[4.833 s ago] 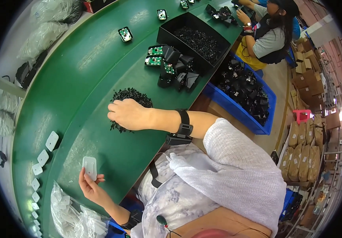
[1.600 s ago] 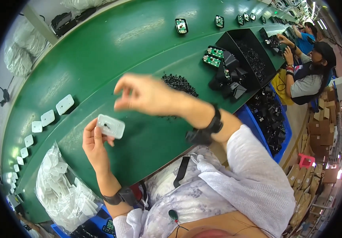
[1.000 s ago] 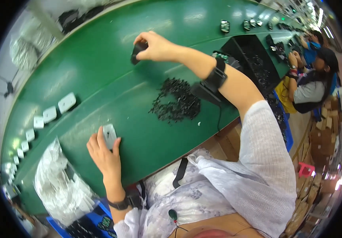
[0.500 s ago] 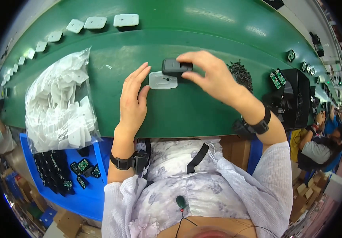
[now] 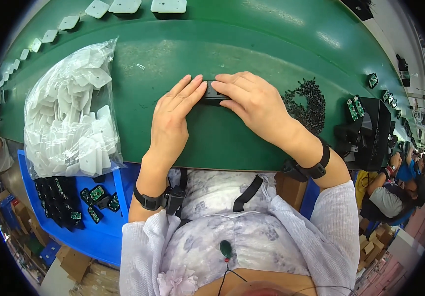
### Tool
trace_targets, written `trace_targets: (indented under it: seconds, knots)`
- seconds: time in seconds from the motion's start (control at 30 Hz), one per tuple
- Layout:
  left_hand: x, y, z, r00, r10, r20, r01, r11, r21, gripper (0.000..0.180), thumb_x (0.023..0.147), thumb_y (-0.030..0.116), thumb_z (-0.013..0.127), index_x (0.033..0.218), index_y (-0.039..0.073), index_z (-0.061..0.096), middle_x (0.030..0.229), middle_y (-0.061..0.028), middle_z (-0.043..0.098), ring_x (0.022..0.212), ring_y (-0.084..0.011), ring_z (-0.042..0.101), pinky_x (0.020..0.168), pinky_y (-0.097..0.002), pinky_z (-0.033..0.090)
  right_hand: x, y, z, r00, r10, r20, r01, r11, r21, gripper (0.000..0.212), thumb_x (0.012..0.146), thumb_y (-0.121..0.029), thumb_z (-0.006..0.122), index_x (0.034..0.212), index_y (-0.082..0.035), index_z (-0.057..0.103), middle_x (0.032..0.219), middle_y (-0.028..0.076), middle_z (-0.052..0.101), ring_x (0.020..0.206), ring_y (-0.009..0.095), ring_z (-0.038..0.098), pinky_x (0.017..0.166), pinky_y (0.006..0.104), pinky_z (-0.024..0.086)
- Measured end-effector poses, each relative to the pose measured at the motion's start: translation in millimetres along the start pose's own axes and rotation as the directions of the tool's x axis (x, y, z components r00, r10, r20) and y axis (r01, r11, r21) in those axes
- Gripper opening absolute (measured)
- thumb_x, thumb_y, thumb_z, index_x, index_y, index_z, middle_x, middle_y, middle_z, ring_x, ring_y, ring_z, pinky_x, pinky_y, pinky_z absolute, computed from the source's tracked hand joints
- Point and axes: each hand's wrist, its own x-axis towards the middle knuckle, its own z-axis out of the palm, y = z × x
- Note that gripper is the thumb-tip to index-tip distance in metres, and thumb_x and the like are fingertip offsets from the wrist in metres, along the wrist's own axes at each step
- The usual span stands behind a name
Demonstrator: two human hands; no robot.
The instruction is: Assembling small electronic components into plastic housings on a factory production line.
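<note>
A black plastic housing point(image 5: 211, 96) lies on the green bench between my two hands, mostly covered by my fingers. My left hand point(image 5: 174, 111) has its fingers held together against the housing's left end. Across its right end, my right hand point(image 5: 254, 101) grips it with thumb and bent fingers. The pale plate with a slot cannot be seen now; whether it lies under the housing is hidden. To the right of my right hand is a loose heap of small black screws point(image 5: 317, 106).
A clear bag of white plates point(image 5: 90, 79) stands at left, above a blue bin point(image 5: 82, 245) holding black parts and circuit boards point(image 5: 96, 193). White-topped pieces point(image 5: 124, 6) line the far side. At right are a black box point(image 5: 376, 126) and co-workers point(image 5: 395, 185).
My right hand has brought the black housing down to where the pale plate lay, and the plate has gone from sight. My left hand has come against the housing. The view has shifted slightly.
</note>
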Motion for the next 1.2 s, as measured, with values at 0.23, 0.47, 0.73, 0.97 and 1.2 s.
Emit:
trace_targets:
  seconds: [0.23, 0.47, 0.73, 0.97, 1.2]
  knots:
    - [1.1, 19.8, 4.2, 0.999, 0.014, -0.038, -0.006, 0.981, 0.195, 0.048, 0.074, -0.004, 0.061, 0.121, 0.006, 0.059, 0.125, -0.0082, 0.059, 0.118, -0.0258, 0.054, 0.092, -0.0373, 0.045, -2.3, 0.6, -1.0, 0.999, 0.008, -0.042, -0.009, 1.0, -0.017, 0.037, 0.073, -0.009, 0.07, 0.11, -0.004, 0.063, 0.108, 0.01, 0.063, 0.09, 0.029, 0.06, 0.077, 0.0364, 0.052]
    - [24.7, 19.6, 6.4, 0.968, -0.239, -0.08, 0.23, 0.967, -0.114, 0.034, 0.078, 0.006, 0.069, 0.11, 0.0, 0.059, 0.1, -0.0104, 0.066, 0.086, -0.0203, 0.064, 0.071, -0.0318, 0.049, 18.2, 16.5, -20.0, 0.866, 0.403, 0.297, -0.477, 0.482, 0.735, 0.035, 0.087, -0.016, 0.066, 0.12, -0.003, 0.059, 0.113, 0.006, 0.062, 0.104, 0.014, 0.057, 0.091, 0.0294, 0.045]
    - [4.0, 48.8, 8.5, 0.831, -0.518, 0.203, 0.424, 0.355, -0.833, 0.027, 0.09, 0.02, 0.065, 0.101, -0.004, 0.059, 0.089, -0.0088, 0.067, 0.074, -0.0119, 0.064, 0.057, -0.0199, 0.046, -0.1, -23.3, -8.6, 0.871, 0.469, 0.144, -0.34, 0.365, 0.867, 0.047, 0.088, -0.018, 0.065, 0.13, -0.002, 0.049, 0.114, 0.009, 0.06, 0.105, 0.015, 0.055, 0.093, 0.0286, 0.043]
    - [1.4, 54.9, 4.3, 0.868, -0.47, 0.16, 0.353, 0.358, -0.864, 0.029, 0.09, 0.025, 0.065, 0.101, -0.001, 0.058, 0.086, -0.0062, 0.065, 0.073, -0.0097, 0.061, 0.059, -0.0232, 0.047, 11.2, -34.6, -13.3, 0.877, 0.479, 0.045, -0.282, 0.436, 0.855, 0.043, 0.087, -0.016, 0.066, 0.125, -0.002, 0.053, 0.111, 0.006, 0.06, 0.1, 0.013, 0.056, 0.09, 0.027, 0.043]
    - [-11.2, 17.0, -79.8, 0.856, -0.229, -0.463, 0.301, 0.949, 0.088, 0.027, 0.081, 0.011, 0.067, 0.106, 0.004, 0.061, 0.095, -0.0124, 0.063, 0.087, -0.0299, 0.058, 0.079, -0.0379, 0.047, 47.2, 29.6, -31.3, 0.888, 0.453, -0.079, -0.256, 0.629, 0.734, 0.045, 0.086, -0.012, 0.066, 0.126, -0.001, 0.049, 0.109, 0.009, 0.062, 0.1, 0.016, 0.058, 0.089, 0.0283, 0.045]
